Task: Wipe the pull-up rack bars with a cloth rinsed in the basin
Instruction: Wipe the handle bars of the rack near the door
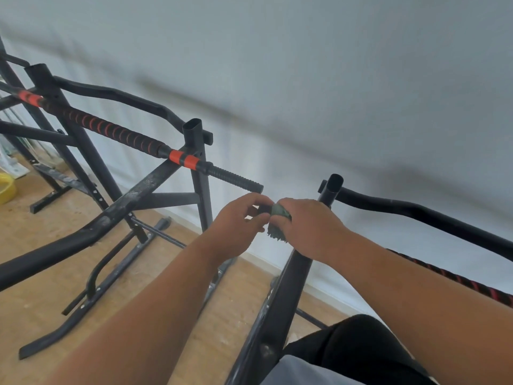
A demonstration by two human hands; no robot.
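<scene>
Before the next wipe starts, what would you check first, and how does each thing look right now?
1. Cloth in hand: ok, the right hand grips it.
2. Left hand placed: ok, it pinches the cloth's edge.
3. Cloth on the near bar: ok, held at its top end.
4. Cloth wet enough: cannot tell.
5. Dirt left to wipe: not ok, the slanted bar on the left rack shows pale smears.
6. Yellow basin nearby: ok, on the floor at far left.

No legible text, label, brand or number on anything here
</scene>
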